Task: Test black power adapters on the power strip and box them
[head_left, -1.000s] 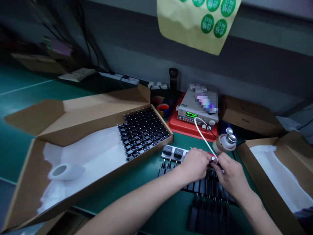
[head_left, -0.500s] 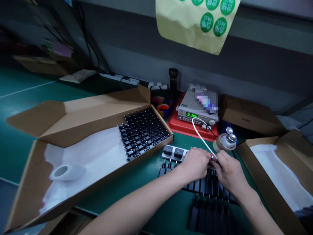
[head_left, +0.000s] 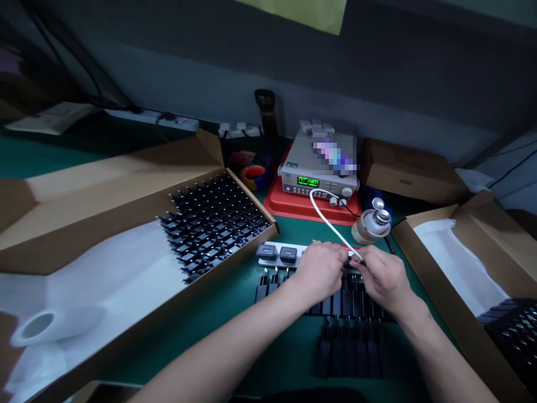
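Observation:
My left hand point(head_left: 321, 270) and my right hand point(head_left: 381, 275) meet fingertip to fingertip above a white power strip point(head_left: 277, 254) that carries black plug adapters. The right hand's fingers pinch the end of a white cable point(head_left: 328, 223) that runs back to a grey test meter point(head_left: 319, 173) with a green display. The left hand is closed around a small dark part at the same spot; I cannot make out what it is. Rows of black adapters point(head_left: 348, 305) lie on the green mat just below both hands.
A large open cardboard box point(head_left: 126, 246) on the left holds many black adapters point(head_left: 212, 221), white padding and a white tape roll point(head_left: 50, 324). Another box point(head_left: 461, 268) stands at the right. A red tray point(head_left: 302, 208), a small metal-topped bottle point(head_left: 371, 221) and a closed carton point(head_left: 409, 170) sit behind.
The view has tilted down and shifted right, so everything sits higher and further left. Both hands stay together at the cable end above the strip.

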Available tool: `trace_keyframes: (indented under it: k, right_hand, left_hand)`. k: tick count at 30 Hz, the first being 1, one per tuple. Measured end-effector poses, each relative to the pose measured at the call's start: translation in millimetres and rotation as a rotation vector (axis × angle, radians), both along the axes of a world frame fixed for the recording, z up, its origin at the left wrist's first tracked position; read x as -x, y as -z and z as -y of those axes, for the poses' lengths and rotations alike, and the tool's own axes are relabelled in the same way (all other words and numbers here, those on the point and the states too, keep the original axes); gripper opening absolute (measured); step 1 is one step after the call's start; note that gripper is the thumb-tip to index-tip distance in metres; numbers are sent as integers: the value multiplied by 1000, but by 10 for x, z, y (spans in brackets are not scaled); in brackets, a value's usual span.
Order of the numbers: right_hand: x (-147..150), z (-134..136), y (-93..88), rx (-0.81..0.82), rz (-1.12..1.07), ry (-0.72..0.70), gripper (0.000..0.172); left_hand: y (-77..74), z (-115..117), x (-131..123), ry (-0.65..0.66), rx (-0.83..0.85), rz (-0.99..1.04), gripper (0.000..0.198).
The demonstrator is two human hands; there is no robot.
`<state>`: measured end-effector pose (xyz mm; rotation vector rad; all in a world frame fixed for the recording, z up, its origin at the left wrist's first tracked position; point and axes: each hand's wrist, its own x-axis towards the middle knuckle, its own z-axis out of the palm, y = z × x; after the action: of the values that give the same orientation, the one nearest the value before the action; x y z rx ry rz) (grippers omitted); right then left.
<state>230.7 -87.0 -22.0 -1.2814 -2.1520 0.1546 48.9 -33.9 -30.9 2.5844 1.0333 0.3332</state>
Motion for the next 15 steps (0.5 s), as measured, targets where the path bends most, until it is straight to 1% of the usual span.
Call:
trace_keyframes:
  k: [2,4,5,7,9,11,15]
  right_hand:
    - [-35,-6,-108,3,-133,54,8]
    - [-76,-18,-242,15,-267,162,5]
    - [-92,-24,-300,27,-302,204,4]
    - [-100,-35,-365,63,-289,203,3]
    - [-79,-42,-343,99,-219,125,3]
    - [-42,-42,-259,110,-163,69,6]
    - [16,-28,-100,83,-87,32,9]
  left_hand:
    - [-3,-6,-5,-8,1,-2,7]
    - [8,-13,-11,-14,-2,2,13]
    - [16,-16,-12,-14,-2,5,14]
    - [29,-20,-12,-11,0,13,14]
    - [34,-20,-7,-9,-2,18,14]
    - [35,-18,1,0,-11,29,13]
    - [36,-17,4,20,-15,52,7]
